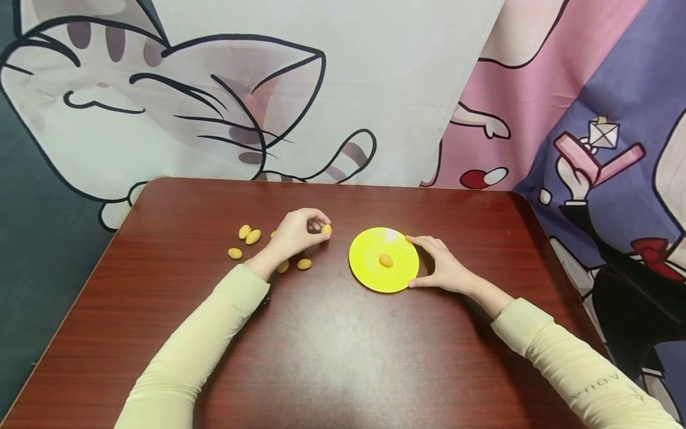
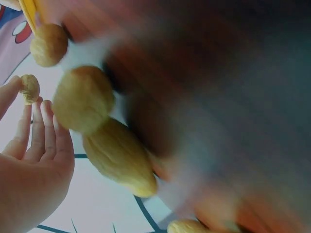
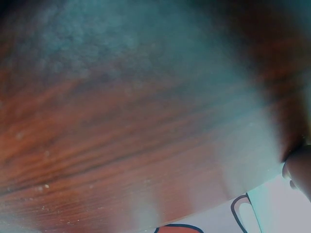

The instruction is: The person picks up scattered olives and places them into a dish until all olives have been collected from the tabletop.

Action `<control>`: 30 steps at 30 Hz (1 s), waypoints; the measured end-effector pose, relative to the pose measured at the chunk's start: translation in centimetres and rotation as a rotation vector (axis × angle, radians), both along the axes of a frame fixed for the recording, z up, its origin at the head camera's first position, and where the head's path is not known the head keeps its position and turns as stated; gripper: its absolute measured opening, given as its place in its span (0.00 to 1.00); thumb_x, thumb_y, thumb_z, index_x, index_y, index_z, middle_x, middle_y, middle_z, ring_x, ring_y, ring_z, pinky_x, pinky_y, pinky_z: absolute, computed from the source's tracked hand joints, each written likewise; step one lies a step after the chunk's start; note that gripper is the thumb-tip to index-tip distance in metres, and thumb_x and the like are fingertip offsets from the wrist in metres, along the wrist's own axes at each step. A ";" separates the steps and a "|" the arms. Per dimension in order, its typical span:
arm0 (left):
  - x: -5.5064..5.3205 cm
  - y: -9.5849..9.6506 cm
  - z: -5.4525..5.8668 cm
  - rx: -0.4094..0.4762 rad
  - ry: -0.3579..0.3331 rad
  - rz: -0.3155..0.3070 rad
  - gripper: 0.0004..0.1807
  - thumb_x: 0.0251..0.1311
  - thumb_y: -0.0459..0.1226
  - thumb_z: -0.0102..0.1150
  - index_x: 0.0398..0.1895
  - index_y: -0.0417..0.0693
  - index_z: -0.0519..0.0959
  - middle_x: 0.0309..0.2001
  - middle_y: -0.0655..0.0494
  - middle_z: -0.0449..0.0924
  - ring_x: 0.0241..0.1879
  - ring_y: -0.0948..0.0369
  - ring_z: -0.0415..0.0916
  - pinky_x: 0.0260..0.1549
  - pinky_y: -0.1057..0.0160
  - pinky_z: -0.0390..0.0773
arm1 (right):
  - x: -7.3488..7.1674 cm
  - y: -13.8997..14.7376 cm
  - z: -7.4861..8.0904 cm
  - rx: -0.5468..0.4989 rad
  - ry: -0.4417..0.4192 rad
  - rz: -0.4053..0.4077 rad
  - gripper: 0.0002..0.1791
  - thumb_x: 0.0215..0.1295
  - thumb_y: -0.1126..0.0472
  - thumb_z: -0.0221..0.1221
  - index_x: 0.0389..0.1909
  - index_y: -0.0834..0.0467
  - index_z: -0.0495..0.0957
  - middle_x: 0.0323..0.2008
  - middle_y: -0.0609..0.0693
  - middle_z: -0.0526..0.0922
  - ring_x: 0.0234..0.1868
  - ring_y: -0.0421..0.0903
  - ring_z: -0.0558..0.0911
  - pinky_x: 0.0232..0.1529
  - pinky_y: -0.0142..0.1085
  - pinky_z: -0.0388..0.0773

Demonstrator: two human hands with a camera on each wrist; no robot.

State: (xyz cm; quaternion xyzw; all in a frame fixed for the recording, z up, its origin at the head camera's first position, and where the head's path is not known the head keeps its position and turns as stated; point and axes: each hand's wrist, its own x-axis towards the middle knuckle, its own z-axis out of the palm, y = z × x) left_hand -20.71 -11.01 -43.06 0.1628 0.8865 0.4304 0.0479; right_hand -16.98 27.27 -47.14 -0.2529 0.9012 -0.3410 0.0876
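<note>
Left hand (image 1: 293,233) pinches nut (image 1: 326,229), long axis toward yellow plate (image 1: 370,274).

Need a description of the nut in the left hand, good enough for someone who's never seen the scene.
Start at the yellow plate on the red-brown table. Just left of its rim, the left hand pinches one tan nut at its fingertips. It is the only nut held off the table: the others lie loose around that wrist, and one sits on the plate.

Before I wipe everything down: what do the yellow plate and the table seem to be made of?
The yellow plate looks like glossy moulded plastic: even colour, soft shine. The table looks like dark red-brown wood or wood-grain laminate, semi-gloss: grain lines and a broad sheen show.
</note>
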 end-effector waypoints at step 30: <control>1.0 6.8 0.2 -0.023 -0.003 -0.168 0.13 0.60 0.33 0.76 0.47 0.43 0.86 0.45 0.50 0.88 0.46 0.54 0.84 0.51 0.59 0.85 | -0.1 0.0 0.0 0.018 -0.031 -0.017 0.60 0.47 0.53 0.84 0.80 0.59 0.63 0.73 0.62 0.70 0.74 0.63 0.63 0.73 0.66 0.62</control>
